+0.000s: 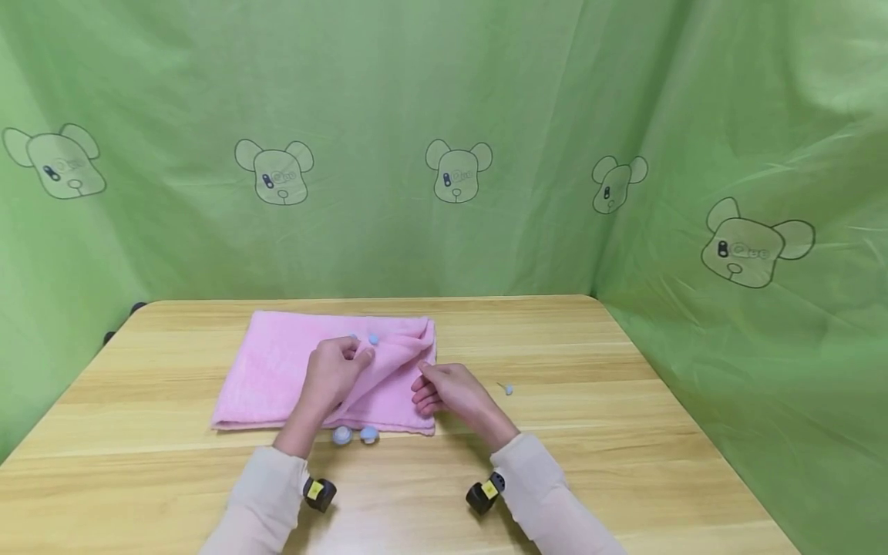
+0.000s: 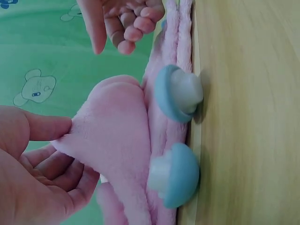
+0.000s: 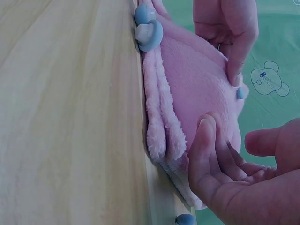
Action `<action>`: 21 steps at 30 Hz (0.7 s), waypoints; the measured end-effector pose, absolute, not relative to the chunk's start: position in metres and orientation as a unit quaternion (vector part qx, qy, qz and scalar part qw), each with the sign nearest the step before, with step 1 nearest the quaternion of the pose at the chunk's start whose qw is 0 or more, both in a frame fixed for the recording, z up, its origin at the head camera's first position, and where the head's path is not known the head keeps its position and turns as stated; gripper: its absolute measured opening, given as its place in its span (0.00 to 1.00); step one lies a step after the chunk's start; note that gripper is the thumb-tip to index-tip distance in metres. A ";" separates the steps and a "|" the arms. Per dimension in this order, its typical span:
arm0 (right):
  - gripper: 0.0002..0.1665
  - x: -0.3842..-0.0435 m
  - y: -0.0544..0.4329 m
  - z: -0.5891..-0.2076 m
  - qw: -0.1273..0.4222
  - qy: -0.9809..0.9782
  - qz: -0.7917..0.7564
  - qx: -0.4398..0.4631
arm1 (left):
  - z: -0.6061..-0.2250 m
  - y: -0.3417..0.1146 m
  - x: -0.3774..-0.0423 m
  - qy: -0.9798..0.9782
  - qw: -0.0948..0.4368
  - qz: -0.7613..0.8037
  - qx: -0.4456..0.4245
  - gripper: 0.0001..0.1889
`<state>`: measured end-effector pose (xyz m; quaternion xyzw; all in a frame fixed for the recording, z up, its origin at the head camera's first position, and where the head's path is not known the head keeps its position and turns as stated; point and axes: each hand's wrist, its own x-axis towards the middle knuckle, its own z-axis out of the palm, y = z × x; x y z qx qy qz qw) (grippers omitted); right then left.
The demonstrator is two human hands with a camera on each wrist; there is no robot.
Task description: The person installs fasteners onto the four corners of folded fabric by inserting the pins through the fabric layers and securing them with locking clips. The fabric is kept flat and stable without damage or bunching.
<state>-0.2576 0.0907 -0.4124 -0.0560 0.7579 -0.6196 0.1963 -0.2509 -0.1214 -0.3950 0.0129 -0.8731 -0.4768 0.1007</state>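
Note:
A folded pink plush cloth [image 1: 277,362] lies on the table. My left hand [image 1: 333,370] pinches a raised fold of it between thumb and fingers, as the left wrist view also shows [image 2: 42,168]. Beside the cloth's right part is my right hand [image 1: 451,393], fingers loosely bent, nothing visible in it. Two mushroom-shaped fasteners with blue caps and white bases, one [image 1: 342,435] left of the other [image 1: 369,435], stand by the front edge of the cloth. Small blue heads show near the left fingertips, one of them clear [image 1: 373,339].
Right of the right hand, a small blue-headed pin [image 1: 508,389] lies on the wooden table [image 1: 590,462]. A green curtain [image 1: 375,231] printed with bear faces hangs behind the table and along its sides.

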 end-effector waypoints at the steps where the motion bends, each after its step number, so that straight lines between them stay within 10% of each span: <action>1: 0.27 -0.258 0.091 -0.412 0.197 0.758 -0.620 -0.055 | -0.395 -0.123 -0.251 -0.873 0.094 -0.477 0.018 0.10; 21: 0.25 -0.258 0.090 -0.413 0.194 0.760 -0.618 -0.060 | -0.401 -0.139 -0.258 -0.853 0.061 -0.514 0.065 0.25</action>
